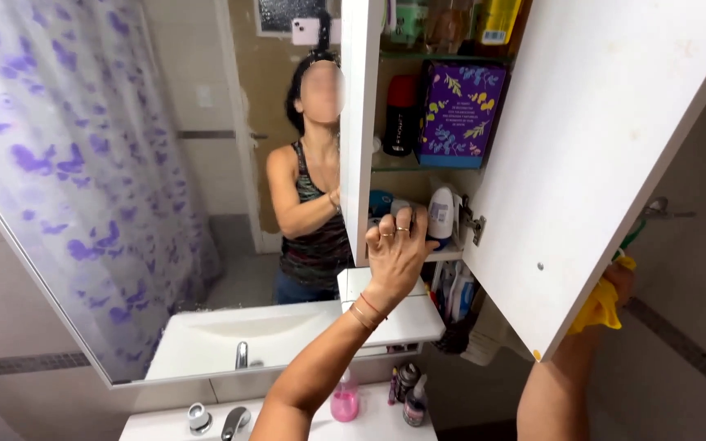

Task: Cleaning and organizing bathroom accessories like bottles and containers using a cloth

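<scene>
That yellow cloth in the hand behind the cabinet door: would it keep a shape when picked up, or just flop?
The yellow cloth would probably flop: it hangs bunched in soft folds from the right hand. It looks light, since a loose grip holds it. It seems unlikely to slip or break, being crumpled fabric.

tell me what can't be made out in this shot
- Right hand: mostly hidden behind the open cabinet door; only a yellow cloth shows, its grip unclear.
- What the left hand touches on the shelf: covered by the hand itself.
- Top-shelf bottles: cut off by the upper edge, blurred.
</scene>
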